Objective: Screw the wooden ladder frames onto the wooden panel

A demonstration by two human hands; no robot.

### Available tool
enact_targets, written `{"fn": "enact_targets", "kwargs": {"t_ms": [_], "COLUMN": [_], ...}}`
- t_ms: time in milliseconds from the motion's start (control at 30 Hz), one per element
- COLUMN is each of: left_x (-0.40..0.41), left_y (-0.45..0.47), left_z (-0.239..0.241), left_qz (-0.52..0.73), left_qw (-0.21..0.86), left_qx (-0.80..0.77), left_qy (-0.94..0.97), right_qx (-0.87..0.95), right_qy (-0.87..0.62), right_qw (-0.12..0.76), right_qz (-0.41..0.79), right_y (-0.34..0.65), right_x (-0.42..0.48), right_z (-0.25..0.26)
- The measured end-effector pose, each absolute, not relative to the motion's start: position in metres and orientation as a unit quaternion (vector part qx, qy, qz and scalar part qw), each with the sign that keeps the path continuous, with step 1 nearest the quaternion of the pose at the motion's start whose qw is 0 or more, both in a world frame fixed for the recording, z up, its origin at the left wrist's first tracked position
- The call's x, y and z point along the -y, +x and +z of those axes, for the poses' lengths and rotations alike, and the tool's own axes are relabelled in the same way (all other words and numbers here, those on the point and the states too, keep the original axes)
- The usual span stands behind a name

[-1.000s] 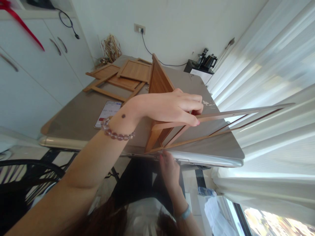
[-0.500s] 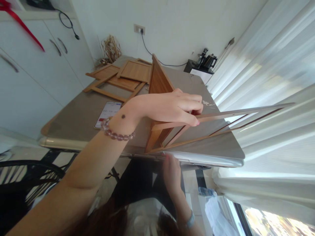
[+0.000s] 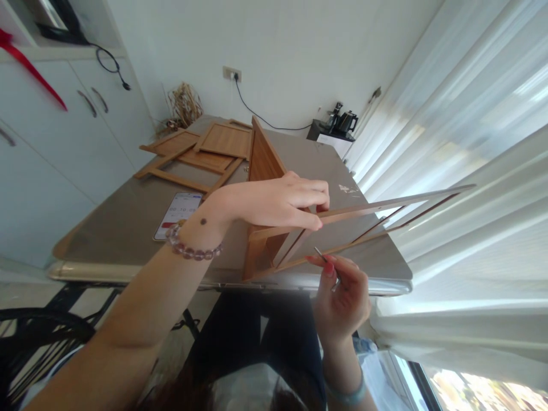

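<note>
My left hand (image 3: pixel 286 200) is closed over the upper rail of a slatless wooden frame (image 3: pixel 398 202), thumb on the near side. This frame stands on its long edge and meets an upright wooden panel (image 3: pixel 265 154) at its left end. Between the fingertips of my right hand (image 3: pixel 342 297) is a thin metal hex key (image 3: pixel 319 253), pointing up and left toward the frame. The key's tip looks apart from the wood. Part of it is hidden by my fingers.
Several wooden panels and frames (image 3: pixel 225 140) lie at the back left of the table (image 3: pixel 115 228). A phone (image 3: pixel 177 211) showing a timer lies by my left wrist. Black kettles (image 3: pixel 346 121) stand beyond the far edge, and curtains (image 3: pixel 462 251) hang at right.
My right hand has risen from below the table edge and moved right, now showing the hex key. My left hand keeps its hold on the frame. The view has shifted slightly.
</note>
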State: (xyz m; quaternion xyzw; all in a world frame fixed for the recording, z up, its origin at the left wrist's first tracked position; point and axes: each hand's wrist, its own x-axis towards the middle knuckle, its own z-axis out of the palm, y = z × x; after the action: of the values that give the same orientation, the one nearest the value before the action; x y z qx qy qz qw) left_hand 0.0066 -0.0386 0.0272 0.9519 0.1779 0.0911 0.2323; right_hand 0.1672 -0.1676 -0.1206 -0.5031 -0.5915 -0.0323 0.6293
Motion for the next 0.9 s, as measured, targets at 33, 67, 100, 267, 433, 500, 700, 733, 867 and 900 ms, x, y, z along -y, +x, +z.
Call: {"fn": "enact_targets", "kwargs": {"t_ms": [33,67,100,267,433,500,700,733,867,900], "left_x": [0.039,0.039,0.039,0.04,0.041,0.042,0.043,0.042,0.039,0.038], "left_y": [0.006,0.006,0.006,0.004,0.002,0.001,0.001,0.001,0.001,0.001], "left_z": [0.027,0.027,0.027,0.029,0.028,0.028,0.025,0.024,0.017,0.017], "left_qz": [0.09,0.09,0.093,0.121,0.133,0.132,0.143,0.146,0.165,0.168], "left_qw": [0.234,0.237,0.24,0.276,0.286,0.289,0.29,0.292,0.314,0.321], "left_qx": [-0.177,-0.173,-0.167,-0.126,-0.126,-0.128,-0.148,-0.158,-0.163,-0.157], "left_qy": [0.952,0.952,0.952,0.945,0.941,0.94,0.935,0.932,0.921,0.919], "right_qx": [0.594,0.596,0.595,0.603,0.637,0.641,0.636,0.635,0.643,0.647], "right_qy": [-0.493,-0.487,-0.486,-0.478,-0.454,-0.457,-0.458,-0.459,-0.454,-0.452], "right_qw": [0.634,0.637,0.638,0.631,0.607,0.598,0.597,0.598,0.591,0.584], "right_qz": [-0.041,-0.049,-0.056,-0.094,-0.142,-0.15,-0.168,-0.166,-0.175,-0.189], "right_y": [0.165,0.164,0.163,0.159,0.153,0.15,0.15,0.151,0.154,0.154], "right_x": [0.165,0.162,0.16,0.155,0.152,0.151,0.15,0.15,0.151,0.151], "right_z": [-0.115,-0.111,-0.106,-0.088,-0.079,-0.078,-0.08,-0.08,-0.079,-0.078]}}
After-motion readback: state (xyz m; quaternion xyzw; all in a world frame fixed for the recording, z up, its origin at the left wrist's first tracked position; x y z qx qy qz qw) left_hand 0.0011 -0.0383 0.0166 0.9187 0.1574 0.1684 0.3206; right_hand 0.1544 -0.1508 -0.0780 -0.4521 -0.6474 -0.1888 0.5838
